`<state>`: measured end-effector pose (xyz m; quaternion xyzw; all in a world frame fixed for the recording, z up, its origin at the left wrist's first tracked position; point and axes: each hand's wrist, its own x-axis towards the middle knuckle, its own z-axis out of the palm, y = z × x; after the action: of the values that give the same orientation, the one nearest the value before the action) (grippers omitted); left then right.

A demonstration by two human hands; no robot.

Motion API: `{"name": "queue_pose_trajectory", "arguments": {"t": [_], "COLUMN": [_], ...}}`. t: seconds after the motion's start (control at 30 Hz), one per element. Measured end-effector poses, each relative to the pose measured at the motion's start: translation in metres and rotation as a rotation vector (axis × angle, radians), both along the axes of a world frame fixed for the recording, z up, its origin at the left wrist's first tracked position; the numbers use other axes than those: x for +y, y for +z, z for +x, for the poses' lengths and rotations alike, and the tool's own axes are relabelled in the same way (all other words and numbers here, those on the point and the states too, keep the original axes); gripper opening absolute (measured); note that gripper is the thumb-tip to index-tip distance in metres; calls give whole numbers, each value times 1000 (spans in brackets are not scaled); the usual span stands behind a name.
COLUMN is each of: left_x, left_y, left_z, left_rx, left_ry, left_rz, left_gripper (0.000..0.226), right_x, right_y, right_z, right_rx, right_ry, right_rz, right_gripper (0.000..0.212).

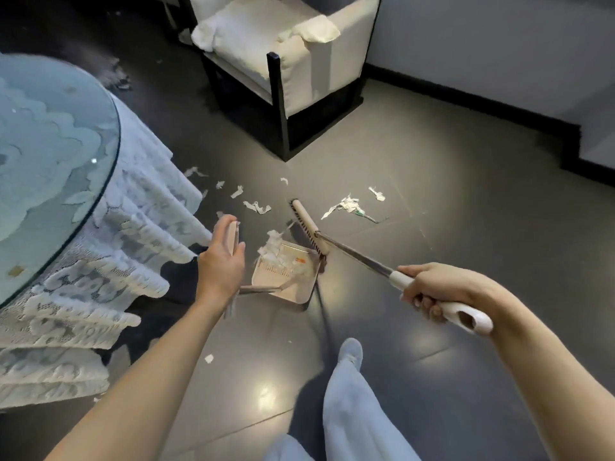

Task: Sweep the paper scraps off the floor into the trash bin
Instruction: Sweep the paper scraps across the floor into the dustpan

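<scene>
Right hand [432, 291] round glossy broom handle [472, 319]

White torn paper scraps [344, 206] lie scattered on the dark floor [432, 154]: a loose trail of small pieces and, apart from it, a larger crumpled cluster. More are heaped in the beige dustpan [293, 287] on the floor. The broom [307, 224], with a beige head and dark bristles, touches the pan's far right edge, its metal shaft slanting up.
</scene>
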<state>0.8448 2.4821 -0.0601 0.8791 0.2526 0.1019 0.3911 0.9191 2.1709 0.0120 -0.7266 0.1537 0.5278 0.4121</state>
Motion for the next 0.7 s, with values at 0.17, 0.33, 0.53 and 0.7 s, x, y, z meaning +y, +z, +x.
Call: {"name": "queue_pose_trajectory", "arguments": {"t": [0.17,0.33,0.53,0.7], "left_x": [-24,-43,-58,-53], "left_y": [-3,-12,-29,-29], "left_z": [91,170,250,307], "left_rx": [16,60,128,128], "left_ry": [-33,-42,-62,-83], "left_rz": [21,5,-25,-41], "left_gripper": [40,43,39,41], "right_x": [-20,-35,-45,-34], "right_y": [-17,-35,-58,-83], "right_z": [90,179,265,323], "right_rx": [-132,-214,-276,-241], "right_ry": [20,52,112,181], "right_rz": [-96,-201,-325,-372], "right_gripper": [41,39,37,31]}}
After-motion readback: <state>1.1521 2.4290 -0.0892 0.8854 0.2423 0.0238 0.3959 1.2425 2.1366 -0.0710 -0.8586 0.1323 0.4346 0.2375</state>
